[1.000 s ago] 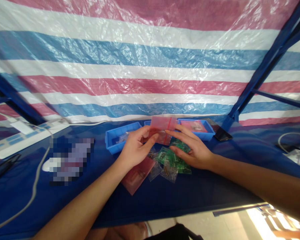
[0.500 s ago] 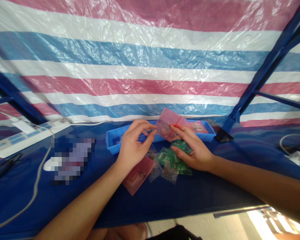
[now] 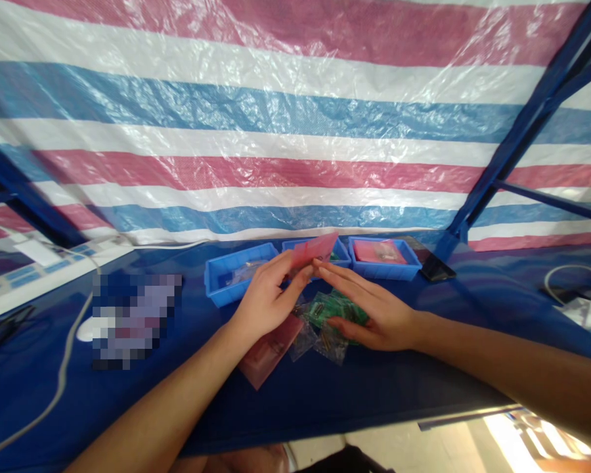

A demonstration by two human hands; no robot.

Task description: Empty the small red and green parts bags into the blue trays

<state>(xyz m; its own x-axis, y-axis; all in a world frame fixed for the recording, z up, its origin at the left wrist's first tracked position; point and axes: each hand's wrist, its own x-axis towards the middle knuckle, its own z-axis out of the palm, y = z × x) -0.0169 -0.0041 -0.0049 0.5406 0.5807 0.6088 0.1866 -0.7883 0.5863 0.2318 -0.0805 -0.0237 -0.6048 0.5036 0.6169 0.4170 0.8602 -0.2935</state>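
Observation:
My left hand (image 3: pixel 270 292) is closed on a pink plastic bag (image 3: pixel 315 248), pinching its lower left edge and holding it tilted above the blue trays. My right hand (image 3: pixel 374 309) has its fingers stretched toward the bag's lower edge, close to my left fingertips, with the thumb apart below. Under the right hand lies a pile of clear bags with green circuit boards (image 3: pixel 332 309). Small clear bags with metal pins (image 3: pixel 331 345) lie in front of that pile. Another pink bag (image 3: pixel 270 355) rests flat on the table, partly beneath my left hand.
Behind my hands stand three blue trays: the left tray (image 3: pixel 219 279) with clear bags, the middle tray (image 3: pixel 343 253), and the right tray (image 3: pixel 387 269) with pink bags (image 3: pixel 379 251). A dark phone (image 3: pixel 436 263) lies at right. A white cable (image 3: pixel 71 361) and power strip (image 3: pixel 54 269) are at left.
The pink bag has shifted slightly left and turned more edge-on. My left hand has taken hold of it, while my right fingers have straightened and moved left.

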